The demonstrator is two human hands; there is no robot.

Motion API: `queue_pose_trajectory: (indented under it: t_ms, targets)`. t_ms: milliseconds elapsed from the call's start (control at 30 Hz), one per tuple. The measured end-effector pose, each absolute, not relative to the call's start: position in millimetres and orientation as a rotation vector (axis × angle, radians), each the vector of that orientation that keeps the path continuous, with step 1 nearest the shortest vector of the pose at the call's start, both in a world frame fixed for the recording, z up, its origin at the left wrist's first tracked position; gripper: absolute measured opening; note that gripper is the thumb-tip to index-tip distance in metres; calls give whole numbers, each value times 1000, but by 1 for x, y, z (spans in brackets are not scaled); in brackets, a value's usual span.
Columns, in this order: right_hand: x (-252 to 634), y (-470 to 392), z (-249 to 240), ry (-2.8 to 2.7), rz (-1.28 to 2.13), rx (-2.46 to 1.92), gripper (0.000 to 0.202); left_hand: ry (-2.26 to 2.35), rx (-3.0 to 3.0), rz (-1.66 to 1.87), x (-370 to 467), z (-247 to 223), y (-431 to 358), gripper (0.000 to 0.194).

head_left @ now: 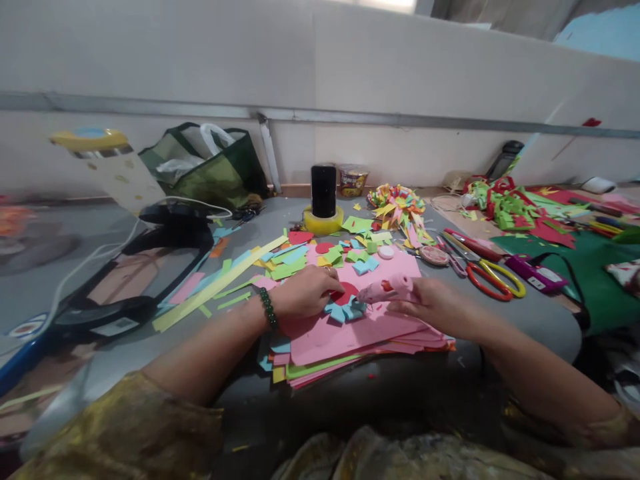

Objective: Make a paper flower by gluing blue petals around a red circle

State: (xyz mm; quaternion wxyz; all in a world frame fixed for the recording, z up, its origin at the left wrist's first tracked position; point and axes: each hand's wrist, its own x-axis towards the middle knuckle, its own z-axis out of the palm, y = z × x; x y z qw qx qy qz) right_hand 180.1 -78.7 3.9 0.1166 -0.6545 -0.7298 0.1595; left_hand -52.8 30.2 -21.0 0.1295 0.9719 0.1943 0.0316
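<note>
A red paper circle [345,292] lies on a stack of pink paper sheets [320,343], with folded light-blue paper pieces [345,311] along its near edge. My left hand [307,291] is closed at the circle's left edge, its fingertips pinching or pressing the paper. In my right hand [436,305] is a pink glue bottle [385,289] with a red pattern, tilted so its narrow end points down and left at the blue pieces. Small green and blue folded strips [367,265] and a round white cap [385,252] lie just beyond the circle.
Scissors with red and yellow handles [493,279] and a purple device [536,273] lie right. A phone [323,191] stands in a yellow tape roll [324,222] behind the stack. Long paper strips [220,283] and a black-framed object [135,280] lie left.
</note>
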Motion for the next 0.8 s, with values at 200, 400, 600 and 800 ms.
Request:
queue_pose_trajectory:
  t_ms: [200, 400, 600, 800]
  targets:
    - [175, -66, 7, -2148, 365, -2195, 49, 595, 2849, 61, -52, -19, 29, 32]
    - [176, -61, 8, -2198, 350, -2137, 50, 553, 2835, 61, -52, -17, 28, 33]
    - [179, -60, 12, -2233, 399, -2061, 54, 541, 2824, 97, -53, -19, 29, 36]
    - [178, -62, 17, -2149, 384, -2079, 56, 544, 2802, 123, -53, -20, 29, 36]
